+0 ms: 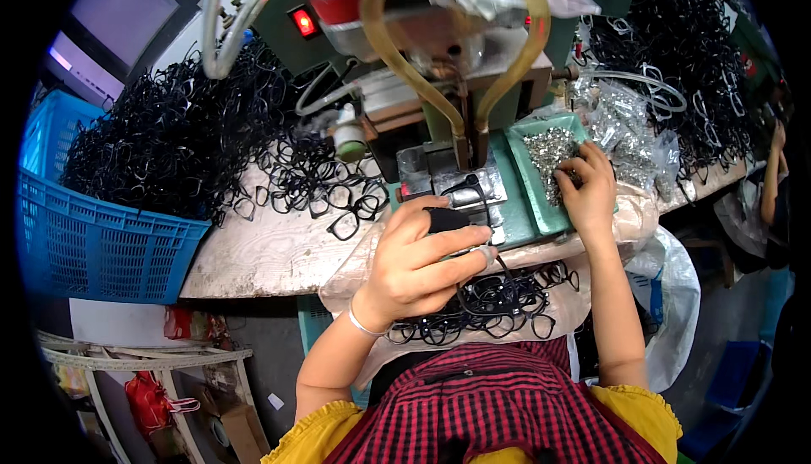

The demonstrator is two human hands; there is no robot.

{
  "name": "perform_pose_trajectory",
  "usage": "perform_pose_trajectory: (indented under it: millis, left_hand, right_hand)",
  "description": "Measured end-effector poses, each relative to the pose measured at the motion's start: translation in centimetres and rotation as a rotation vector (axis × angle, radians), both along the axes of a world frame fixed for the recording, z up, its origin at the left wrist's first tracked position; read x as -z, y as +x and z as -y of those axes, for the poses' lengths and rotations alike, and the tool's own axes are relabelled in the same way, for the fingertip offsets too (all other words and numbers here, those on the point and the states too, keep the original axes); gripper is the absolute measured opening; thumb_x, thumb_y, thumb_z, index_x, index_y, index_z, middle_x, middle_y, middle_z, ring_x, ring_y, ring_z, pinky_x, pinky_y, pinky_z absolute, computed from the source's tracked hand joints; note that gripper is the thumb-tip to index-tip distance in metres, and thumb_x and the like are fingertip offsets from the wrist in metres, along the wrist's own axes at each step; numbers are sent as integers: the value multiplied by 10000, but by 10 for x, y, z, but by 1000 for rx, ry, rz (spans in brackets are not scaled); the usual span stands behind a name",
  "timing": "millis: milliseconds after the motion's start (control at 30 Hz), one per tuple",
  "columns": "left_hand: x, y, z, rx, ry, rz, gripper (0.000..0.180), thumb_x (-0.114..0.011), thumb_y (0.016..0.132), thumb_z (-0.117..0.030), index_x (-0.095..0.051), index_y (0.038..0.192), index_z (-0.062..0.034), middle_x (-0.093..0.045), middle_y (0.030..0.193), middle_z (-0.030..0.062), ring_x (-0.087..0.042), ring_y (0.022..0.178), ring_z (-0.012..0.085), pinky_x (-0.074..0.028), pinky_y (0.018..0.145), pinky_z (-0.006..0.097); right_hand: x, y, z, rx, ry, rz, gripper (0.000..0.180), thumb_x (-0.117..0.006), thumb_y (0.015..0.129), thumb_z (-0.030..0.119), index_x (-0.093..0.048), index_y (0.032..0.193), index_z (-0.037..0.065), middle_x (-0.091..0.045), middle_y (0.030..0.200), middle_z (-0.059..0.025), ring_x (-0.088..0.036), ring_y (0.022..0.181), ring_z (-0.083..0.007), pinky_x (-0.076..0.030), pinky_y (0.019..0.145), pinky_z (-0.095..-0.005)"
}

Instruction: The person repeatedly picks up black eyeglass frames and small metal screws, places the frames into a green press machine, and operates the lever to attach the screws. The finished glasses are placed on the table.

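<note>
My left hand (418, 261) is closed around a black eyeglass frame (475, 184) at the metal work plate (414, 162), below the upright tooling of a green bench machine (463, 101). The fingers hide much of the frame. My right hand (593, 192) reaches into a shallow green tray (553, 221) just right of the machine. Its thumb and forefinger are bent together at a heap of small shiny metal pieces (547, 148). Whatever lies between those fingertips is too small to make out. Several black eyeglass frames (473, 316) lie on the cloth in front of me.
Loose black frames (325, 181) are scattered across the worktop at left, beside a blue crate (110, 240) and a tall frame heap (169, 143). Clear bags of metal pieces (625, 130) lie right of the tray. More frames (676, 67) pile up at far right. A hose (372, 16) loops overhead.
</note>
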State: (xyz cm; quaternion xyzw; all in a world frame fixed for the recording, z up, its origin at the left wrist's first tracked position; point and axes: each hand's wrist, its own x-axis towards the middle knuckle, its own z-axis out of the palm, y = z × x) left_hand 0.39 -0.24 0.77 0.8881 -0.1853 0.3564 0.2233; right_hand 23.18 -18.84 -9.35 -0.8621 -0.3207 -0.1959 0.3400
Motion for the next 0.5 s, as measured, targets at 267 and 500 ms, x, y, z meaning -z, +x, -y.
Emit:
perform_pose_trajectory:
  millis: [267,500]
  left_hand:
    - [14,-34,27,-227,-71,17,272,-784,718,-98,-738,986,-92,-708,1134,134,-667,1041,343,-476,1009,483]
    - [8,-46,-79,-948,-555,77,104,-644,947,-51,-669,1020,19,-676,919,39,-601,799,88,-492,705,224]
  right_hand:
    - [1,-6,-10,-66,203,-68,98,-700,838,80,-739,916,35,-703,1028,-144,-647,1015,-289,-490,914,-365]
    - [9,-4,-3,-116,674,-635,202,-684,894,47,-718,1093,34,-705,986,-21,-615,858,-90,-478,789,-222]
